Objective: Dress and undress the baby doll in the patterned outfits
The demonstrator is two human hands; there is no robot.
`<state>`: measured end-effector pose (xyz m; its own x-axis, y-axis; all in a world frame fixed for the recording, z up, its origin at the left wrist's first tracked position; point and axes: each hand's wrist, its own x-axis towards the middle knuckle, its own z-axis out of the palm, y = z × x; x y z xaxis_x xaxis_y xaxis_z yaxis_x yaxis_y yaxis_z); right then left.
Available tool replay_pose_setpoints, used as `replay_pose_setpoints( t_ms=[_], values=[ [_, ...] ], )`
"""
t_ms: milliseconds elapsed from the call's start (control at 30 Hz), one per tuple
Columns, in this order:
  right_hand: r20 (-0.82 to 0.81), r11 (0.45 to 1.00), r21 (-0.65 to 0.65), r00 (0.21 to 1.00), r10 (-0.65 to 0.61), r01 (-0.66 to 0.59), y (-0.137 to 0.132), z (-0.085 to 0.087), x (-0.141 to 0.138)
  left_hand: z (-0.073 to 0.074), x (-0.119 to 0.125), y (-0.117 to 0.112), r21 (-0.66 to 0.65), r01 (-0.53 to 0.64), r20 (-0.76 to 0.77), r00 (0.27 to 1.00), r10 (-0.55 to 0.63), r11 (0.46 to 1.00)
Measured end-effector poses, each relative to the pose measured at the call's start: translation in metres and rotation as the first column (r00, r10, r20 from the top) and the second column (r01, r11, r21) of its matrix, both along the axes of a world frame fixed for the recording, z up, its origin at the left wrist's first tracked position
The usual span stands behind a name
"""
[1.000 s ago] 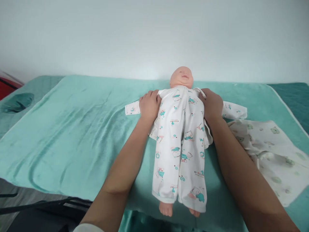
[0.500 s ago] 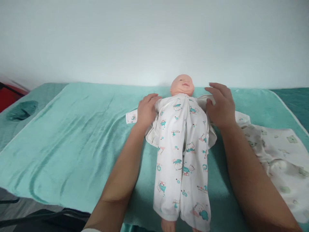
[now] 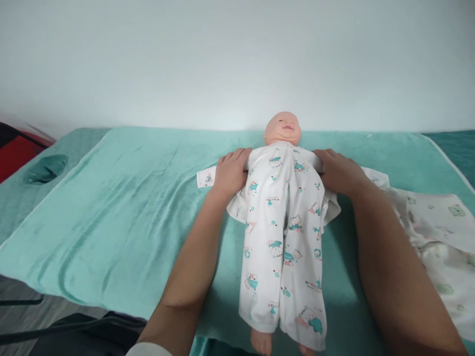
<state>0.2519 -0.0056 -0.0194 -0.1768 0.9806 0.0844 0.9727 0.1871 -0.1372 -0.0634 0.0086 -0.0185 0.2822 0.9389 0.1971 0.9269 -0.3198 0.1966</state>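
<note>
The doll (image 3: 284, 129) lay on its back on the green blanket (image 3: 129, 202), its head by the wall (image 3: 222, 64) and its feet (image 3: 261, 341) towards us. We saw it covered from neck to ankles by a white printed outfit (image 3: 280, 222), the sleeves (image 3: 206, 177) reaching out to both sides and loose flaps showing beside the waist. Our left hand (image 3: 232, 170) lay over the doll's shoulder on that side, its grip partly curled; our right hand (image 3: 336, 170) bent its fingers against the opposite shoulder, the thumb side lower. We could not tell how far either grip closed, or whether it held cloth or arm. Beside our right forearm lay a patterned cloth (image 3: 441, 222). The blanket was spread on a padded surface (image 3: 83, 141) with a hole at its left end.
</note>
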Motion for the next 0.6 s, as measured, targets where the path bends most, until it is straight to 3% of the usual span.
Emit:
replay_pose_setpoints(
  t_ms=[100,200,267,367,500,600],
  values=[
    [-0.042,1.000,-0.027,0.999,-0.017,0.015,0.001,-0.002,0.011,-0.006,-0.003,0.002,-0.003,-0.054,0.035,0.998,0.054,0.999],
    [-0.170,0.997,0.075,0.985,0.025,-0.012,-0.008,0.013,0.007,-0.011,-0.004,-0.002,0.047,-0.084,0.113,0.990,0.078,0.995],
    [-0.292,0.987,0.159,0.954,0.071,-0.024,-0.018,0.032,-0.009,-0.014,-0.003,-0.006,0.075,-0.121,0.169,0.980,0.107,0.990],
    [-0.372,0.969,0.228,0.912,0.175,-0.093,-0.025,0.060,-0.056,-0.016,-0.003,-0.011,0.088,-0.156,0.240,0.962,0.131,0.984],
    [-0.078,0.936,0.056,0.933,0.352,-0.348,-0.009,0.073,-0.138,-0.017,-0.006,-0.012,0.096,-0.209,0.361,0.919,0.162,0.973],
    [0.163,0.953,-0.094,0.940,0.299,-0.287,0.011,0.071,-0.184,-0.019,-0.009,-0.010,0.083,-0.289,0.397,0.887,0.235,0.954]
  ],
)
